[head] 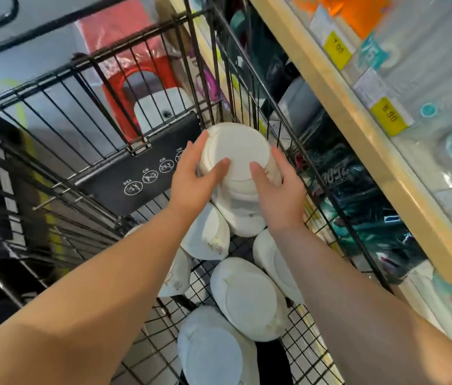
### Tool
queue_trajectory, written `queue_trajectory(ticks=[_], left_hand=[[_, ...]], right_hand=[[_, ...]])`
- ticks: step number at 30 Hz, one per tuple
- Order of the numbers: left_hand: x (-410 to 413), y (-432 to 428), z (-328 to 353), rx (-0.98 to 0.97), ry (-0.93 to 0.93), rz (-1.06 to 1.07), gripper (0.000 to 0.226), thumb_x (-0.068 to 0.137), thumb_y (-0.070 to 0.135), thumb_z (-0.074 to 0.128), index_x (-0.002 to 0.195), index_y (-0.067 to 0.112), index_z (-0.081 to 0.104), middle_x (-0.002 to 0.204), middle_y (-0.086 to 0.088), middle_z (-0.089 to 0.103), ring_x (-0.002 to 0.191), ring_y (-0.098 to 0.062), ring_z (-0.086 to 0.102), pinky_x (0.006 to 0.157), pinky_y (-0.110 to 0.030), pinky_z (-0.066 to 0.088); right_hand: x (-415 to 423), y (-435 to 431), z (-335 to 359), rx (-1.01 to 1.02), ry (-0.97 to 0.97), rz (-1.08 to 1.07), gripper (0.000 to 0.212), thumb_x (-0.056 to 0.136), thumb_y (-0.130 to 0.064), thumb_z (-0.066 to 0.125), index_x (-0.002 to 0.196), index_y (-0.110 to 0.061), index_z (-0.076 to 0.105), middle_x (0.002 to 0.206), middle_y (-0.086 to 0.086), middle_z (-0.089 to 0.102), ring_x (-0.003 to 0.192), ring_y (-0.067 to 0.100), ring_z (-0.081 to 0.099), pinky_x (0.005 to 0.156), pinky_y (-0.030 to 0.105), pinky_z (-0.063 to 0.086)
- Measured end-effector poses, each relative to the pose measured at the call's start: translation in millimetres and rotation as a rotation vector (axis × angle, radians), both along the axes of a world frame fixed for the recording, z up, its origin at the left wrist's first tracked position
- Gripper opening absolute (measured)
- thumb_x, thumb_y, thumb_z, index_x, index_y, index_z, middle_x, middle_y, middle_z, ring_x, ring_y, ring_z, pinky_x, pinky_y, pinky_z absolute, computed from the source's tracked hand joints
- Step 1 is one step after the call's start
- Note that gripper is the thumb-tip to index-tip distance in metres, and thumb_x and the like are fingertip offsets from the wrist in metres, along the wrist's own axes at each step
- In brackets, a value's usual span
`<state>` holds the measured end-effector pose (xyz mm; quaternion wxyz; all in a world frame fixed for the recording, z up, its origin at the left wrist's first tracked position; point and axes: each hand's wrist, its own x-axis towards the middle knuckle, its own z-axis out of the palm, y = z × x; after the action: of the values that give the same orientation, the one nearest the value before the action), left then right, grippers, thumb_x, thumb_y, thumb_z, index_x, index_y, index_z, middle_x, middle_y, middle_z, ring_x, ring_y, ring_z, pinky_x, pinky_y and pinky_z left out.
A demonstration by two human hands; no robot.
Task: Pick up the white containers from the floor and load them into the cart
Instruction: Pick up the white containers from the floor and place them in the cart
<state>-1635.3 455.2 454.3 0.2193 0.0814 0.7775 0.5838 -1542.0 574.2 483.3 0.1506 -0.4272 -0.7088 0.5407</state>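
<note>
I hold a stack of white round containers (pixel 237 151) between both hands, inside the far end of the black wire cart (pixel 86 151). My left hand (pixel 194 176) grips its left side and my right hand (pixel 277 190) its right side, thumbs on the lid facing me. Several more white containers lie on the cart's wire floor below: one under my left wrist (pixel 208 234), one in the middle (pixel 247 298), one nearest me (pixel 213 351), one at the right wall (pixel 272 259). Both forearms hide parts of them.
A black child-seat flap with white warning icons (pixel 147 173) forms the cart's far wall. A red plastic stool (pixel 138 87) stands beyond the cart. A wooden-edged shelf (pixel 358 129) with packaged goods and yellow price tags runs close along the cart's right side.
</note>
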Motion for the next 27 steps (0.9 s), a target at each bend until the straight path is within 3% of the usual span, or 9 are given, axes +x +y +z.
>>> queue_trajectory(ticks=[4, 6, 9, 11, 16, 21, 23, 27], left_hand=[[-12, 6, 1, 0.038, -0.063, 0.062, 0.057, 0.070, 0.064, 0.069, 0.122, 0.057, 0.047, 0.148, 0.012, 0.044, 0.140, -0.016, 0.036, 0.109, -0.049, 0.039], [-14, 5, 6, -0.013, -0.065, 0.067, 0.058, 0.071, 0.064, 0.067, 0.126, 0.053, 0.049, 0.144, 0.010, 0.049, 0.136, -0.018, 0.042, 0.105, -0.051, 0.043], [-11, 0, 19, -0.115, 0.011, 0.026, 0.061, 0.083, 0.056, 0.063, 0.139, 0.041, 0.045, 0.145, 0.007, 0.048, 0.131, -0.018, 0.048, 0.106, -0.045, 0.043], [-1, -9, 32, -0.163, 0.059, 0.004, 0.056, 0.089, 0.048, 0.060, 0.141, 0.036, 0.045, 0.144, 0.005, 0.050, 0.127, -0.017, 0.052, 0.106, -0.041, 0.043], [52, -55, 76, -0.174, 0.049, -0.084, 0.051, 0.083, 0.046, 0.070, 0.132, 0.040, 0.054, 0.128, 0.013, 0.060, 0.114, -0.009, 0.060, 0.101, -0.030, 0.047], [132, -103, 119, -0.255, 0.190, -0.063, 0.041, 0.088, 0.035, 0.066, 0.128, 0.033, 0.058, 0.118, 0.014, 0.060, 0.101, -0.004, 0.058, 0.082, -0.007, 0.042], [165, -121, 128, -0.289, 0.229, -0.029, 0.037, 0.089, 0.034, 0.066, 0.125, 0.033, 0.059, 0.117, 0.016, 0.059, 0.101, -0.004, 0.058, 0.085, -0.012, 0.044], [240, -155, 138, -0.326, 0.257, 0.172, 0.036, 0.087, 0.038, 0.067, 0.122, 0.033, 0.061, 0.118, 0.014, 0.060, 0.099, -0.004, 0.059, 0.090, -0.020, 0.048]], right_hand=[[-7, 7, 4, 0.049, -0.023, 0.119, 0.059, 0.085, -0.044, 0.064, 0.139, -0.035, 0.043, 0.134, -0.007, 0.052, 0.126, 0.013, 0.045, 0.104, 0.031, 0.040], [-7, 11, 10, 0.023, -0.057, 0.168, 0.059, 0.086, -0.041, 0.063, 0.140, -0.038, 0.039, 0.137, -0.006, 0.049, 0.124, 0.011, 0.044, 0.098, 0.025, 0.038], [-4, 13, 21, 0.074, -0.154, 0.257, 0.061, 0.088, -0.041, 0.061, 0.142, -0.041, 0.033, 0.138, -0.004, 0.047, 0.121, 0.013, 0.044, 0.096, 0.029, 0.038], [4, 9, 32, 0.165, -0.244, 0.311, 0.066, 0.087, -0.043, 0.061, 0.145, -0.037, 0.030, 0.141, 0.004, 0.044, 0.128, 0.023, 0.042, 0.103, 0.036, 0.037], [57, -25, 61, 0.283, -0.286, 0.425, 0.063, 0.086, -0.041, 0.064, 0.141, -0.020, 0.041, 0.139, 0.010, 0.041, 0.130, 0.026, 0.037, 0.102, 0.029, 0.031], [116, -59, 88, 0.313, -0.171, 0.601, 0.056, 0.087, -0.035, 0.063, 0.136, -0.015, 0.048, 0.136, 0.007, 0.048, 0.126, 0.022, 0.044, 0.105, 0.034, 0.036], [138, -71, 98, 0.336, -0.078, 0.676, 0.051, 0.086, -0.030, 0.065, 0.132, -0.012, 0.052, 0.131, 0.007, 0.053, 0.121, 0.021, 0.048, 0.103, 0.034, 0.039], [178, -92, 111, 0.282, 0.027, 0.854, 0.049, 0.086, -0.027, 0.067, 0.131, -0.013, 0.054, 0.130, 0.003, 0.052, 0.120, 0.014, 0.046, 0.098, 0.015, 0.032]])
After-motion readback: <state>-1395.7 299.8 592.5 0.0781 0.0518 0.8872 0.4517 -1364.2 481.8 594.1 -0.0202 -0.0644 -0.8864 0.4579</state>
